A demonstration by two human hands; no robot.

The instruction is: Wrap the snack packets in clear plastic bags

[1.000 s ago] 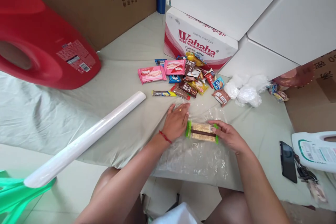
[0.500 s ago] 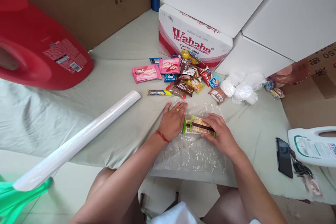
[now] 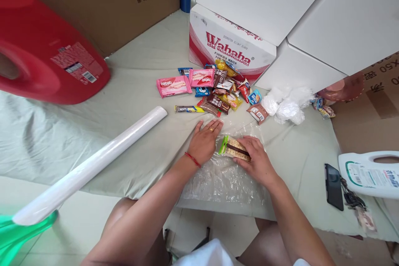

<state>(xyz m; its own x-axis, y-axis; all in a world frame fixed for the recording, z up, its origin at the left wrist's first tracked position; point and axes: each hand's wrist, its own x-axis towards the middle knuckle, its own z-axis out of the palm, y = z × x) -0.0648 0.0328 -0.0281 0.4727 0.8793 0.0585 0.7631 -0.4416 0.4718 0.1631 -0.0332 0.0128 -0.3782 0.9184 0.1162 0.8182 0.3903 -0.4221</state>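
Observation:
My right hand (image 3: 258, 161) grips wafer bars (image 3: 237, 149) in clear wrappers with green ends and a brown stripe. They lie one over the other, their green ends angled toward the upper left; how many are stacked I cannot tell. Flat on a sheet of clear plastic film (image 3: 230, 181) rests my left hand (image 3: 204, 143), fingers stretched forward, with a ring and a red cord at the wrist. Just beyond the hands is a heap of wrapped snacks, including a pink Nabati pack (image 3: 173, 86), a brown packet (image 3: 258, 113) and a thin yellow-and-blue stick pack (image 3: 188, 109).
A white roll (image 3: 93, 164) lies to the left, below a big red jug (image 3: 56, 45). The Wahaba-like lettered carton (image 3: 232, 45) stands behind the snacks. Crumpled clear plastic (image 3: 289, 106), a phone (image 3: 333, 187), keys (image 3: 353, 197) and a white jug (image 3: 370, 172) are on the right.
The wafer bars, staggered side by side before, now overlap more closely and tilt, their right ends drawn nearer to me with my right hand. My left hand stays nearly in place.

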